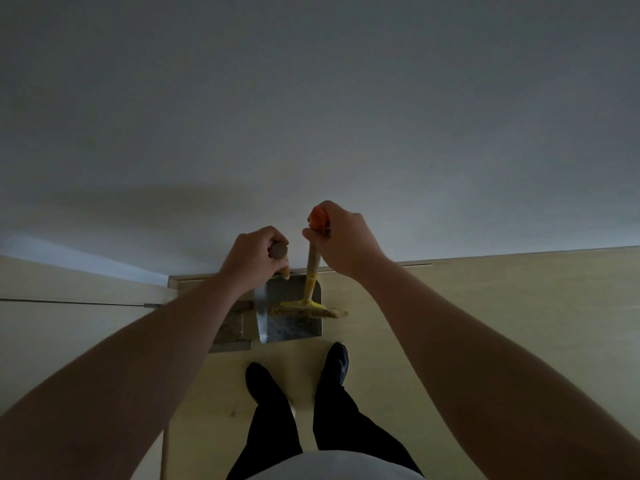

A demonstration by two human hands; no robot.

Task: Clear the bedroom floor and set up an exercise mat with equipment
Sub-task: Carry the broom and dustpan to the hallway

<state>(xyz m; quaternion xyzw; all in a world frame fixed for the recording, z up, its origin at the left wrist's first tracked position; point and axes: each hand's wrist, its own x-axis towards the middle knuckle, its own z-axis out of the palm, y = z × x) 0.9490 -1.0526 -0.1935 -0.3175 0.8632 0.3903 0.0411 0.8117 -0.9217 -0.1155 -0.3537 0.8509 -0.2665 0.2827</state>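
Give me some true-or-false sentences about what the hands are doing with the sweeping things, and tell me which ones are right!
1. The left hand holds the dustpan's wooden grip. True.
2. The right hand is empty. False: it holds the broom's orange grip.
3. The broom head is yellow. True.
4. The dustpan is bright red. False: it is grey and looks like metal.
5. An exercise mat is rolled out on the floor. False: no mat is in view.
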